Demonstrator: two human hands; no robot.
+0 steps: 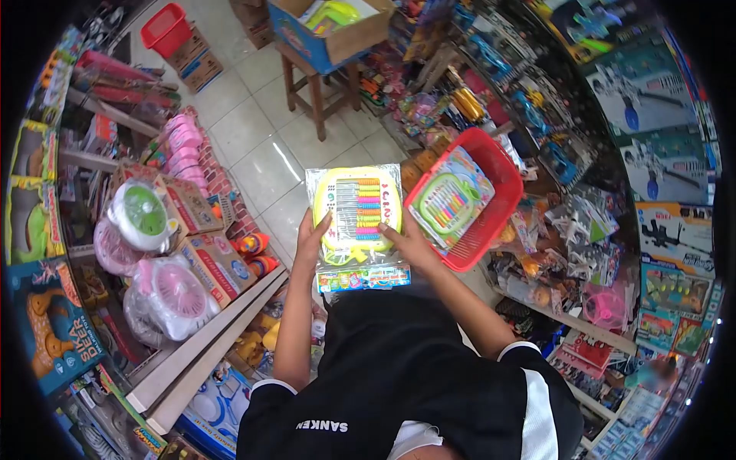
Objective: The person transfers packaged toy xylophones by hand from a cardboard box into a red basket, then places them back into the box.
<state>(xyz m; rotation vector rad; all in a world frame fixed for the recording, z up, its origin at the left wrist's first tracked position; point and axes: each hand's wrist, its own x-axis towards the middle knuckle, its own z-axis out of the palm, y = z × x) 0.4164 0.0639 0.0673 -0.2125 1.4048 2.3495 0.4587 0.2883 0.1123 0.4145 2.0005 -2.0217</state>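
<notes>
Both of my hands hold a yellow abacus toy (359,211) in a clear plastic package, with colored bead rows and a printed strip along its near edge. My left hand (313,234) grips the package's left side. On its right side, my right hand (406,236) has its thumb over the front near the beads. Just right of my right hand, a green abacus toy (446,205) in similar packaging lies in a red basket (502,172).
A wooden stool (318,96) bears an open box (356,34) ahead. Shelves of packaged toys line both sides. Wrapped pink and white items (172,295) stand at left. Another red basket (165,29) is at the far left. Tiled floor (257,161) shows between.
</notes>
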